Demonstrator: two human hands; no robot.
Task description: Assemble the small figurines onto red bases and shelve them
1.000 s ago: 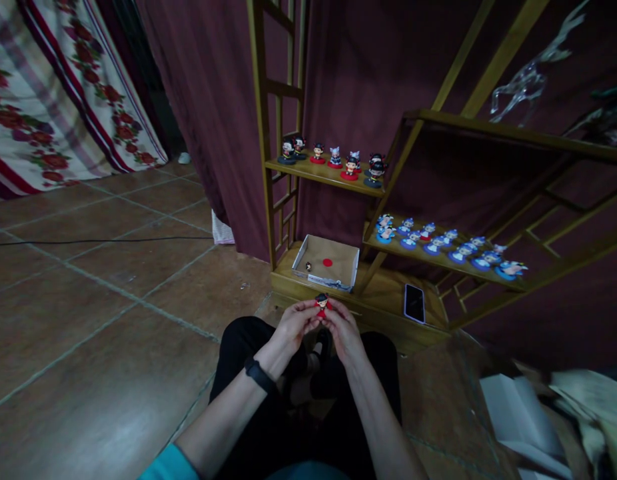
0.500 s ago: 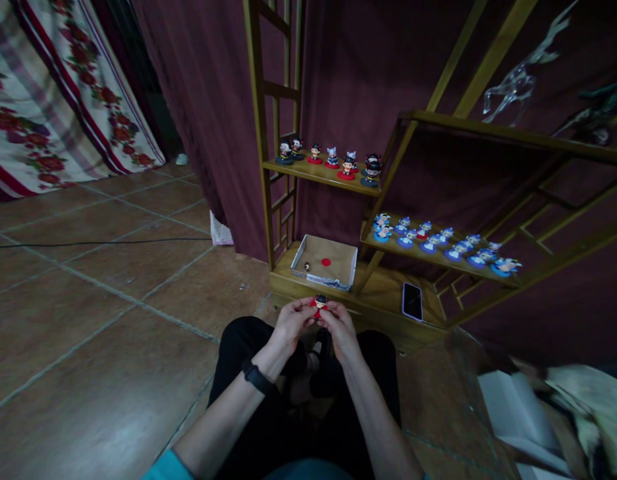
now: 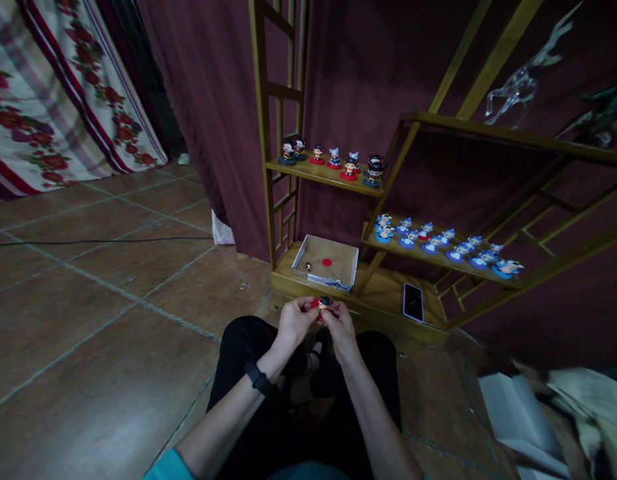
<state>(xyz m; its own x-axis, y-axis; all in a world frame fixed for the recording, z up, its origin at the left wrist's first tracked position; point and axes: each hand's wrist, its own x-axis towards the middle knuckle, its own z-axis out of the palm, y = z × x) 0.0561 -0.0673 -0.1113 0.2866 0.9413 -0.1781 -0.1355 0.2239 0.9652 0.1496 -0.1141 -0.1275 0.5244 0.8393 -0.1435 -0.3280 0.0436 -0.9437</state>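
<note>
Between my two hands, above my knees, is a small figurine (image 3: 324,303) with a dark top and red parts. My left hand (image 3: 296,320) is closed, its thumb and fingers on the figurine's red part. My right hand (image 3: 340,325) pinches the same figurine from the other side. The fingers cover much of its lower body. Just beyond the hands, a shallow cardboard box (image 3: 352,270) stands on the shelf's bottom board. Inside it lie a red disc (image 3: 327,262) and a small dark-topped piece (image 3: 308,266).
Several red- and dark-based figurines (image 3: 349,169) stand on the upper left shelf board. Rows of blue and purple figurines (image 3: 432,243) fill the right board. A phone (image 3: 413,302) lies below them. A clear deer ornament (image 3: 516,93) stands higher up. A white box (image 3: 518,413) sits on the floor at right.
The figurine has turned and tilted slightly to the right between my fingers. Both hands stay on it, almost in the same place. The box and shelves look unchanged.
</note>
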